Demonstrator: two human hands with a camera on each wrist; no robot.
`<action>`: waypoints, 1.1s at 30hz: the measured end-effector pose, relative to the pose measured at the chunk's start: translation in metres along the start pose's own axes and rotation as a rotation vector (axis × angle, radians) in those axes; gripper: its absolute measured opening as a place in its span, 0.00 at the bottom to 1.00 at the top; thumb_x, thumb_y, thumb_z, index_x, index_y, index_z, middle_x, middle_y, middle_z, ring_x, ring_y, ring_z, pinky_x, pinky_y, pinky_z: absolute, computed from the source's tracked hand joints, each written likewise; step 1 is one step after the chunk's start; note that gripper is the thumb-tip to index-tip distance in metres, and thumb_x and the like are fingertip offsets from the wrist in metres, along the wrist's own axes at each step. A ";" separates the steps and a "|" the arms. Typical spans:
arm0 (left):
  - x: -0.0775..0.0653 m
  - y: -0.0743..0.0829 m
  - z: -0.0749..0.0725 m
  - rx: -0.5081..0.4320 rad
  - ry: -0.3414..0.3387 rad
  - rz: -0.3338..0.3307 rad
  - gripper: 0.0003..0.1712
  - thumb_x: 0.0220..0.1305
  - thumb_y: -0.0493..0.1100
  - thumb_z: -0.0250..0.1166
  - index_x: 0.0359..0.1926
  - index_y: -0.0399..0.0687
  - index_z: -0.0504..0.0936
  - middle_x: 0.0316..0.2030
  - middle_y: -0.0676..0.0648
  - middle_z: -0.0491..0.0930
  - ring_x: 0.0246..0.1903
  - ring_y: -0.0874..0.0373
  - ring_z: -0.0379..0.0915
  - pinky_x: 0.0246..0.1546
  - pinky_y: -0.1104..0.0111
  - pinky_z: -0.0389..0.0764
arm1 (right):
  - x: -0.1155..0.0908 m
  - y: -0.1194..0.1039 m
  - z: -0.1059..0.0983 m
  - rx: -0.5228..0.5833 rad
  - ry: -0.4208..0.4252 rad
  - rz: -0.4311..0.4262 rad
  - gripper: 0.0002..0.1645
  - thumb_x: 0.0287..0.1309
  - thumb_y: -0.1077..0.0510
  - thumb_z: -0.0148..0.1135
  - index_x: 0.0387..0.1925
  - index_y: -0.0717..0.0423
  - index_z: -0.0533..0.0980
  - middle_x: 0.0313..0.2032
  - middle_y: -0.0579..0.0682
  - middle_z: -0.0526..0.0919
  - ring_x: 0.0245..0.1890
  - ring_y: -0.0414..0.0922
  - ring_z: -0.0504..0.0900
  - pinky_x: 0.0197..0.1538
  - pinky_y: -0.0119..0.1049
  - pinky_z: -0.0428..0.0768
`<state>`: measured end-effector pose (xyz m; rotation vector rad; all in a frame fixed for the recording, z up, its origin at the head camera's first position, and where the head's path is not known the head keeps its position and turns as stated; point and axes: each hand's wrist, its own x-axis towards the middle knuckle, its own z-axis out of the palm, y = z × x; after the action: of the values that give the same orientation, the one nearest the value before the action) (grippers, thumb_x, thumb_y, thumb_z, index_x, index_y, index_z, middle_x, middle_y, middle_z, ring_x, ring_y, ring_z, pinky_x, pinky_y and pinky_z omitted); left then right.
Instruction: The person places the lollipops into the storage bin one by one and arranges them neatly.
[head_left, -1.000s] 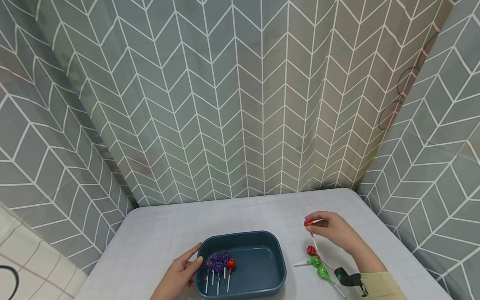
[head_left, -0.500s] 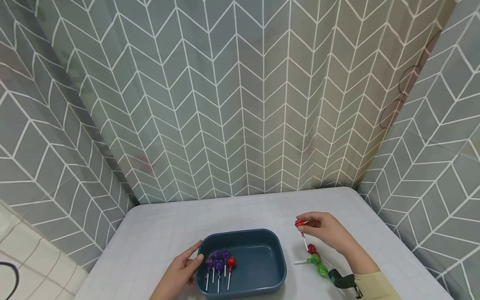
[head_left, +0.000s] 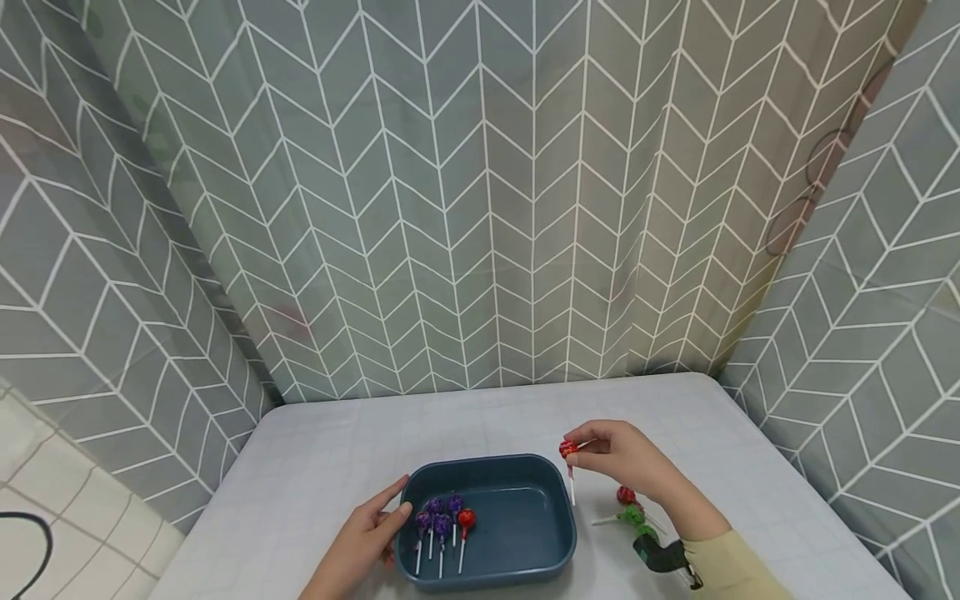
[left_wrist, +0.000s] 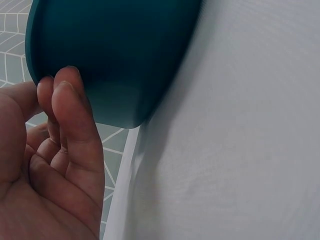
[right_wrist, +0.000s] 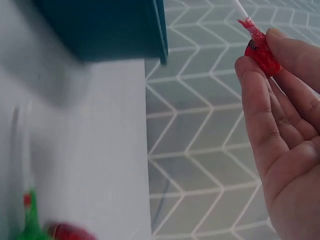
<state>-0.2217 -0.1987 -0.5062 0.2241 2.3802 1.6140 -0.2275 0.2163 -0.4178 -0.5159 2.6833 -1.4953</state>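
Note:
My right hand (head_left: 626, 457) pinches a red-wrapped lollipop (head_left: 568, 450) by its candy end, just off the right rim of a dark blue tray (head_left: 525, 533). Its white stick hangs downward in the head view. In the right wrist view thumb and fingers close on the red lollipop (right_wrist: 263, 56). My left hand (head_left: 360, 537) grips the tray's left side, thumb over the rim; the left wrist view shows its fingers against the outer wall of the tray (left_wrist: 115, 55). Inside, on the left, lie several purple lollipops (head_left: 442, 525) and one red lollipop (head_left: 467, 518).
Right of the tray, another red lollipop (head_left: 626, 495) and green lollipops (head_left: 634, 514) lie on the white-covered table (head_left: 337, 442), partly hidden by the right wrist and its black strap device (head_left: 660, 553). A patterned grey curtain (head_left: 487, 208) hangs behind the table.
My right hand has carried the red lollipop leftward, away from the lollipops on the table and up to the tray's right edge. The left hand keeps its hold on the tray.

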 end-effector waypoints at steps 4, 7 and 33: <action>0.002 0.001 0.001 0.001 0.010 -0.009 0.41 0.70 0.60 0.59 0.74 0.42 0.61 0.17 0.48 0.74 0.16 0.53 0.74 0.21 0.62 0.80 | 0.008 -0.007 0.012 0.024 -0.038 -0.020 0.19 0.58 0.50 0.72 0.47 0.55 0.82 0.41 0.47 0.85 0.41 0.44 0.85 0.44 0.36 0.82; 0.003 0.001 0.002 -0.011 0.018 -0.008 0.41 0.70 0.59 0.59 0.74 0.42 0.62 0.17 0.48 0.74 0.16 0.53 0.74 0.21 0.62 0.80 | 0.014 -0.009 0.023 0.045 -0.082 -0.035 0.21 0.59 0.51 0.71 0.52 0.55 0.80 0.42 0.47 0.85 0.42 0.44 0.85 0.44 0.35 0.82; -0.001 -0.003 0.001 -0.038 -0.012 0.030 0.39 0.72 0.56 0.59 0.73 0.39 0.61 0.16 0.49 0.74 0.16 0.56 0.73 0.21 0.63 0.80 | 0.040 -0.016 0.086 -0.132 -0.242 -0.195 0.16 0.61 0.55 0.69 0.49 0.54 0.84 0.43 0.44 0.85 0.39 0.35 0.83 0.41 0.30 0.81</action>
<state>-0.2204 -0.1996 -0.5093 0.2624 2.3466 1.6645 -0.2450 0.1265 -0.4456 -0.9248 2.6132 -1.2054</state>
